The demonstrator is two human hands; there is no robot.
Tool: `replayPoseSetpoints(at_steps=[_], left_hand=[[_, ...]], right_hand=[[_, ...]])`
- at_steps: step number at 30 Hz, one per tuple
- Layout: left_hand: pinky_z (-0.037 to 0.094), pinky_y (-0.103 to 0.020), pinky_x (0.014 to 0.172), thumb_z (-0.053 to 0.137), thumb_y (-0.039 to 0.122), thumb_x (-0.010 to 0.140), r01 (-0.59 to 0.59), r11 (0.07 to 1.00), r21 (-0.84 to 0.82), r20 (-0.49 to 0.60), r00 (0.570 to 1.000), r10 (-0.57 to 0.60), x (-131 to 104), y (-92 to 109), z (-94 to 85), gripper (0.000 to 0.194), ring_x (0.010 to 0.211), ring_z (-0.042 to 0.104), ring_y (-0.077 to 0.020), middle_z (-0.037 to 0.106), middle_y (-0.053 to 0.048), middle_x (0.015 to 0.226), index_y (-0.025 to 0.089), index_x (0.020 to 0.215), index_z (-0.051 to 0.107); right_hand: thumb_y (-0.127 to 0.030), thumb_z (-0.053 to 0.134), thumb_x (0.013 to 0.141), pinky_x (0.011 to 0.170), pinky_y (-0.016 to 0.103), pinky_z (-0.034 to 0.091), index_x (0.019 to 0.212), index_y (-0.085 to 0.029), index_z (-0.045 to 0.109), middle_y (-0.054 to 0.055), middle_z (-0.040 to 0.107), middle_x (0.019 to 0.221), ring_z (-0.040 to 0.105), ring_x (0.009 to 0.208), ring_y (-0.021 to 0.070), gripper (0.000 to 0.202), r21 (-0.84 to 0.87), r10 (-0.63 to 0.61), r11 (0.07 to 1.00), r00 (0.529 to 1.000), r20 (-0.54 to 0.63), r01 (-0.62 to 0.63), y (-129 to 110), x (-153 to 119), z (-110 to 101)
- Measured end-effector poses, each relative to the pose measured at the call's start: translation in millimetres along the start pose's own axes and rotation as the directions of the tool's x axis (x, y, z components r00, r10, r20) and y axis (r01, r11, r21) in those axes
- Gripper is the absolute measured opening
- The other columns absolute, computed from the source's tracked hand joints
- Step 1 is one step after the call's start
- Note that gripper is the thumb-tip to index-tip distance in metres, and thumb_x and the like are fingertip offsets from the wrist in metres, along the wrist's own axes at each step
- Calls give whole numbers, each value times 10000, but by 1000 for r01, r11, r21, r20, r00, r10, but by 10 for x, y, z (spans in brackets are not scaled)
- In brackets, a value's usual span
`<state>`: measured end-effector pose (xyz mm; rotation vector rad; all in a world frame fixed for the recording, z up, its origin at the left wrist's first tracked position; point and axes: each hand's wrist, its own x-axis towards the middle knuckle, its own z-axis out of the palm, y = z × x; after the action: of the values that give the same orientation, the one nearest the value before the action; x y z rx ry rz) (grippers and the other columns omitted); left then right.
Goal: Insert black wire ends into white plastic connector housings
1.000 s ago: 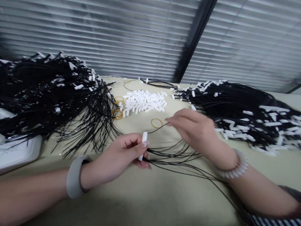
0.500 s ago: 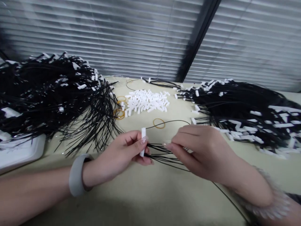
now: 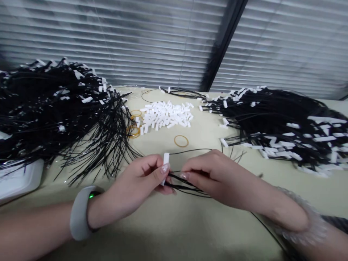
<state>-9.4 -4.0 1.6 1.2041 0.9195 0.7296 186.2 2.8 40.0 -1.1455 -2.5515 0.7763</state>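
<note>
Between the thumb and fingers of my left hand (image 3: 141, 181) is a white connector (image 3: 166, 158), held upright. Several black wires (image 3: 185, 186) run from it to the right, under my right hand. One thin wire leaves near the connector's top and arches toward my right hand. My right hand (image 3: 209, 175) is closed in a pinch on black wires, just right of the connector; its thumb and index fingertips meet close to my left fingers. The far ends of the held wires are hidden behind my right hand.
Loose white connectors (image 3: 168, 115) lie in a heap mid-table. Black wires (image 3: 49, 108) are piled at the left, above a white tray (image 3: 24, 181). Wires with white connectors (image 3: 272, 116) are piled at the right. A yellow rubber band (image 3: 181, 141) lies before the heap. Blinds stand behind.
My right hand has moved left and slightly down, closer to the connector. My left hand still holds the connector, now a little lower in view. The camera view has shifted slightly.
</note>
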Motion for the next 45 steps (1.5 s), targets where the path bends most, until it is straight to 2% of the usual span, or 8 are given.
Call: replayPoseSetpoints(at_steps=[6, 11, 18, 26, 31, 38, 41, 45], left_hand=[[511, -224, 607, 537, 385, 810, -32, 997, 76, 8, 999, 32, -11, 11, 13, 273, 645, 614, -119, 550, 6, 698, 145, 691, 490], [511, -214, 607, 542, 378, 806, -37, 998, 54, 12, 999, 37, -27, 10, 17, 276, 647, 586, -106, 510, 21, 677, 148, 666, 479], [533, -255, 653, 540, 357, 807, -35, 999, 25, 36, 999, 34, -42, 11, 28, 267, 641, 549, -99, 498, 28, 666, 158, 643, 470], [508, -229, 598, 563, 390, 778, -6, 996, 84, 46, 999, 2, -11, 24, 31, 272, 621, 599, -119, 573, 9, 673, 156, 649, 513], [491, -233, 609, 546, 396, 795, 30, 996, 89, 45, 998, -34, -5, 3, 8, 273, 623, 621, -123, 569, 17, 675, 156, 672, 504], [486, -254, 612, 531, 422, 811, 73, 995, -65, -29, 997, -75, 8, -22, 10, 298, 591, 620, -111, 532, 30, 667, 147, 705, 494], [491, -257, 612, 543, 417, 806, 77, 993, -89, -25, 997, -80, 14, -23, 5, 299, 579, 615, -105, 528, 30, 664, 139, 707, 500], [496, -241, 616, 538, 398, 819, 73, 990, -119, -32, 996, -77, 18, -23, 2, 288, 584, 618, -97, 541, 27, 675, 134, 708, 507]], right_hand=[[-179, 428, 848, 466, 167, 283, 730, -160, 613, -51, 492, 567, 372, 516, 45, 220, 122, -18, 992, 1000, 25, 15, -6, 17, 29], [-242, 442, 857, 438, 158, 256, 722, -169, 610, -63, 448, 529, 316, 476, 38, 228, 156, -20, 988, 1000, -2, 20, -33, 27, 42], [-183, 409, 854, 461, 162, 262, 636, -152, 538, -72, 409, 510, 305, 471, 32, 255, 135, -38, 990, 999, 13, 36, -39, 42, 47], [-122, 428, 809, 553, 210, 301, 686, -171, 571, -42, 536, 591, 420, 546, 60, 194, -173, -121, 979, 991, -57, 110, -70, 19, 98], [-144, 435, 795, 528, 253, 277, 634, -177, 508, -23, 510, 582, 413, 547, 96, 179, -452, -205, 883, 970, -132, 124, -55, -8, 147], [-105, 474, 736, 454, 277, 153, 600, -170, 476, 30, 501, 540, 364, 467, 119, 151, -813, -114, 570, 969, -217, -115, 127, -66, -42], [-148, 467, 751, 437, 263, 120, 603, -167, 485, 26, 486, 506, 301, 414, 98, 150, -829, -44, 486, 940, -337, -275, 194, -68, -123], [-227, 468, 754, 422, 245, 109, 631, -171, 522, 8, 451, 463, 257, 383, 86, 146, -781, 2, 451, 876, -483, -432, 190, -61, -198]])
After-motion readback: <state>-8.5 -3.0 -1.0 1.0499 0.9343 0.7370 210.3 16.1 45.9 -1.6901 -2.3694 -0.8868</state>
